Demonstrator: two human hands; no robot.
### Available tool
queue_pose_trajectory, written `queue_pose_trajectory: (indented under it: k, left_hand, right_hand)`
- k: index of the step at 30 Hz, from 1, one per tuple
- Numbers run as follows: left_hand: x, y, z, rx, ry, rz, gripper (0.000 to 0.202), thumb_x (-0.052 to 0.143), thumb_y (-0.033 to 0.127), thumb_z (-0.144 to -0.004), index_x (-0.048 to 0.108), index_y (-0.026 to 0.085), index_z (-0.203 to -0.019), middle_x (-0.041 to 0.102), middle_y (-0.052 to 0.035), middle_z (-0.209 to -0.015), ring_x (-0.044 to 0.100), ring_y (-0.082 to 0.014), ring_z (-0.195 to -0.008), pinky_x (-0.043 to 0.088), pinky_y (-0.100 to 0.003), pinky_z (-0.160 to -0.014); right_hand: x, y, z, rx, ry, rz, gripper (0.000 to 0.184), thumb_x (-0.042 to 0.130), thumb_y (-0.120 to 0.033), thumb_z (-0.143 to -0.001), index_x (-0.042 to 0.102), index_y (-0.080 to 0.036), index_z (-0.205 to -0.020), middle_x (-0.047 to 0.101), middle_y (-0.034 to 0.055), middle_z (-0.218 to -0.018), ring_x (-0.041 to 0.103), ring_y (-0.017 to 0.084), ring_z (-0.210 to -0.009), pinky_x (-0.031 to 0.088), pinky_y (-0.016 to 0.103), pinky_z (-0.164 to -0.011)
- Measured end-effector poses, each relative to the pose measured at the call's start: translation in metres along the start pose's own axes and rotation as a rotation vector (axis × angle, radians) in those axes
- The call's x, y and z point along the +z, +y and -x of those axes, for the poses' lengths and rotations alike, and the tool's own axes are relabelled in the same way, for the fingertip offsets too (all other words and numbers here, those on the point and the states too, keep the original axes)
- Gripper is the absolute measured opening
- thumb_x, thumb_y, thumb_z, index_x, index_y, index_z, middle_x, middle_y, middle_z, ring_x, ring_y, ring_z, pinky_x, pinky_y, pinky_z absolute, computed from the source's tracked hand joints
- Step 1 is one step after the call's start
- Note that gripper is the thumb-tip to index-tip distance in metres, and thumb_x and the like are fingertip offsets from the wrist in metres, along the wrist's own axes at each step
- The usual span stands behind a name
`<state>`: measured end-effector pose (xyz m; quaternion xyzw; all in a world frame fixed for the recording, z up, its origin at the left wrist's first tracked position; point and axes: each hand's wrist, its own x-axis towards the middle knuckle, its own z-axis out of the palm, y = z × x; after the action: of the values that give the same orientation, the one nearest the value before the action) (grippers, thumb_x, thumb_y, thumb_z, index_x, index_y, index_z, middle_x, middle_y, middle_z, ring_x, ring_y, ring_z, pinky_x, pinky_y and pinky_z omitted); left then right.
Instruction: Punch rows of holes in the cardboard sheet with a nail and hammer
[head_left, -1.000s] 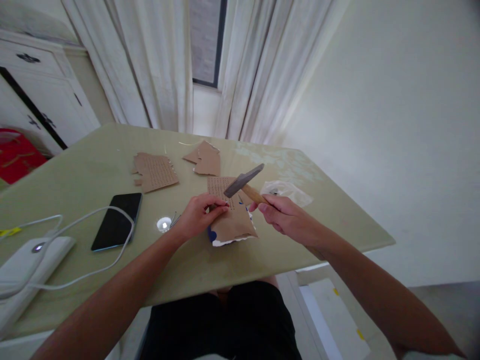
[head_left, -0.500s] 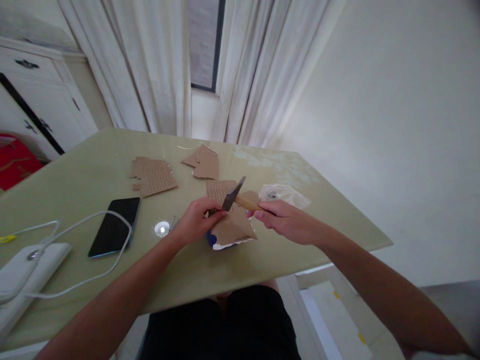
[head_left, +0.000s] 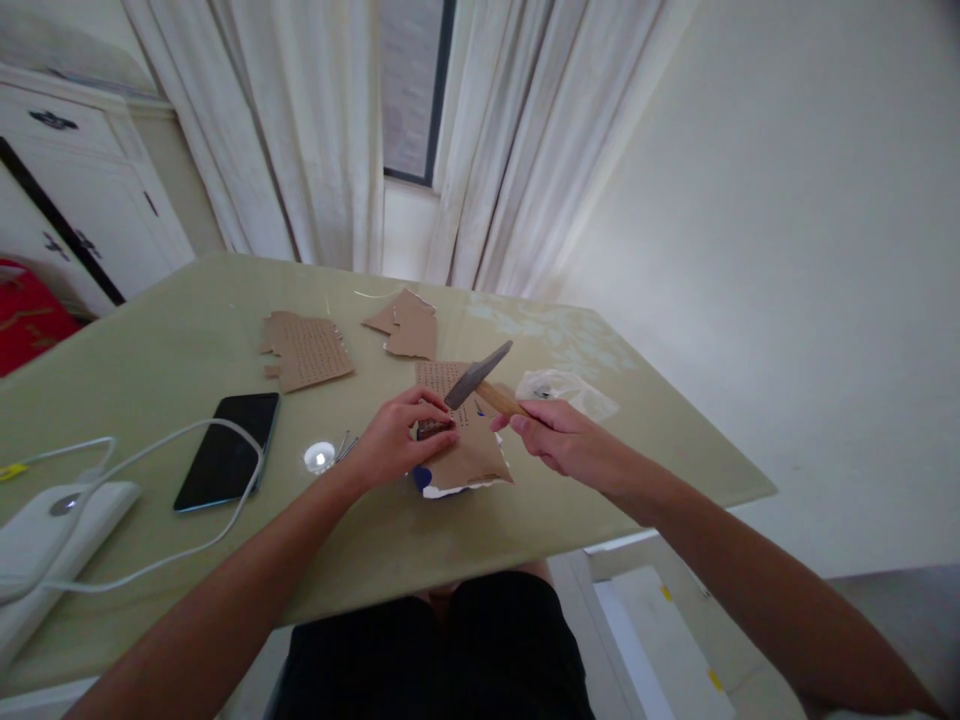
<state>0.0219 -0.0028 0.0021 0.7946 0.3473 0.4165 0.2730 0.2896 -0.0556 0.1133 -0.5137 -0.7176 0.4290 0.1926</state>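
Card [head_left: 476, 455] on table [head_left: 360, 550], partly done: upper part dotted in rows, lower part bare; left hand [head_left: 397, 432] over it, thumb and fingers parted; right hand [head_left: 559, 440] clamped on hammer [head_left: 480, 375].

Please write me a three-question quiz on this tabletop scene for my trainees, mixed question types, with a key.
1. Multiple choice: which hand grips the wooden handle of the hammer? A) left B) right C) both
2. True or false: the clear plastic bag lies directly beside the black phone.
3. Fill in the blank: the left hand is at a torn piece of brown ____ bearing rows of dark marks.

Key:
1. B, the right hand.
2. False: the plastic bag lies just beyond the right hand, while the phone lies over on the left.
3. cardboard.
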Motion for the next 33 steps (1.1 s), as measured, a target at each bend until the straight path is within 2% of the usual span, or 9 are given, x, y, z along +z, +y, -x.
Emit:
queue_pose_trajectory:
  k: [4, 9, 12, 14, 18, 22, 25, 28, 33]
  left_hand:
    - [-0.003, 0.002, 0.000, -0.026, -0.017, -0.038, 0.047, 0.086, 0.052, -0.085, 0.078, 0.022, -0.120, 0.070, -0.0087, -0.119, 0.070, -0.0257, -0.108, 0.057, -0.039, -0.098]
    - [-0.003, 0.001, 0.000, -0.036, -0.025, -0.047, 0.052, 0.087, 0.057, -0.083, 0.077, 0.022, -0.120, 0.068, -0.0090, -0.124, 0.069, -0.0264, -0.110, 0.056, -0.041, -0.101]
    - [-0.003, -0.001, 0.001, -0.029, -0.018, -0.041, 0.052, 0.087, 0.058, -0.083, 0.077, 0.022, -0.118, 0.068, -0.0093, -0.125, 0.069, -0.0265, -0.112, 0.056, -0.040, -0.101]
    - [-0.003, -0.001, 0.001, -0.034, -0.014, -0.041, 0.054, 0.087, 0.060, -0.082, 0.077, 0.022, -0.119, 0.068, -0.0097, -0.126, 0.069, -0.0273, -0.114, 0.056, -0.042, -0.102]
    - [-0.002, -0.002, 0.001, -0.065, -0.023, -0.051, 0.060, 0.087, 0.062, -0.082, 0.076, 0.022, -0.125, 0.066, -0.0109, -0.131, 0.068, -0.0279, -0.114, 0.057, -0.044, -0.101]
    - [-0.003, -0.003, 0.001, -0.089, -0.015, -0.030, 0.060, 0.087, 0.060, -0.081, 0.076, 0.023, -0.127, 0.064, -0.0111, -0.132, 0.067, -0.0266, -0.111, 0.059, -0.040, -0.091]
    - [-0.006, -0.002, 0.001, -0.108, -0.011, -0.001, 0.055, 0.086, 0.057, -0.082, 0.077, 0.023, -0.125, 0.064, -0.0104, -0.128, 0.065, -0.0213, -0.097, 0.057, -0.034, -0.077]
    - [-0.010, 0.002, 0.002, -0.115, -0.014, 0.004, 0.051, 0.084, 0.054, -0.085, 0.078, 0.024, -0.125, 0.065, -0.0093, -0.125, 0.058, -0.0154, -0.082, 0.055, -0.031, -0.073]
    - [-0.022, 0.001, 0.001, -0.146, 0.054, -0.070, 0.043, 0.074, 0.054, -0.094, 0.076, 0.026, -0.125, 0.068, -0.0058, -0.117, 0.051, -0.0121, -0.070, 0.050, -0.028, -0.067]
  right_hand:
    - [0.009, 0.006, -0.003, -0.005, -0.070, 0.143, 0.037, 0.056, -0.049, -0.105, 0.069, -0.018, -0.089, 0.049, -0.0027, -0.068, 0.045, 0.014, -0.061, 0.031, 0.027, -0.056]
    - [0.014, 0.009, -0.003, -0.013, -0.008, 0.138, 0.039, 0.049, -0.050, -0.108, 0.065, -0.019, -0.091, 0.049, -0.0038, -0.069, 0.043, 0.013, -0.060, 0.032, 0.028, -0.059]
    - [0.013, 0.009, -0.005, -0.010, -0.034, 0.181, 0.040, 0.054, -0.048, -0.106, 0.061, -0.019, -0.080, 0.052, -0.0022, -0.070, 0.048, 0.014, -0.064, 0.033, 0.028, -0.061]
    - [0.010, 0.007, -0.006, -0.017, -0.030, 0.173, 0.038, 0.058, -0.049, -0.105, 0.064, -0.019, -0.082, 0.053, -0.0019, -0.071, 0.049, 0.014, -0.065, 0.033, 0.028, -0.060]
    - [0.005, 0.007, -0.014, -0.046, 0.192, -0.091, 0.038, 0.060, -0.057, -0.103, 0.070, -0.020, -0.104, 0.041, -0.0067, -0.065, 0.036, 0.011, -0.053, 0.025, 0.026, -0.049]
    - [0.004, 0.023, -0.046, -0.039, 0.386, -0.348, 0.039, 0.079, -0.056, -0.089, 0.058, -0.023, -0.087, 0.036, -0.0104, -0.060, 0.029, 0.007, -0.046, 0.017, 0.023, -0.042]
    - [0.004, 0.040, -0.077, 0.013, 0.326, -0.598, 0.049, 0.091, -0.053, -0.075, 0.053, -0.023, -0.084, 0.039, -0.0122, -0.059, 0.026, 0.004, -0.044, 0.014, 0.020, -0.039]
    - [0.008, 0.053, -0.099, 0.037, 0.239, -0.755, 0.059, 0.098, -0.050, -0.065, 0.050, -0.023, -0.082, 0.037, -0.0142, -0.058, 0.022, 0.002, -0.044, 0.012, 0.018, -0.038]
    - [0.021, 0.073, -0.109, 0.042, 0.244, -0.858, 0.062, 0.099, -0.050, -0.064, 0.046, -0.024, -0.084, 0.032, -0.0165, -0.054, 0.019, 0.002, -0.043, 0.012, 0.017, -0.037]
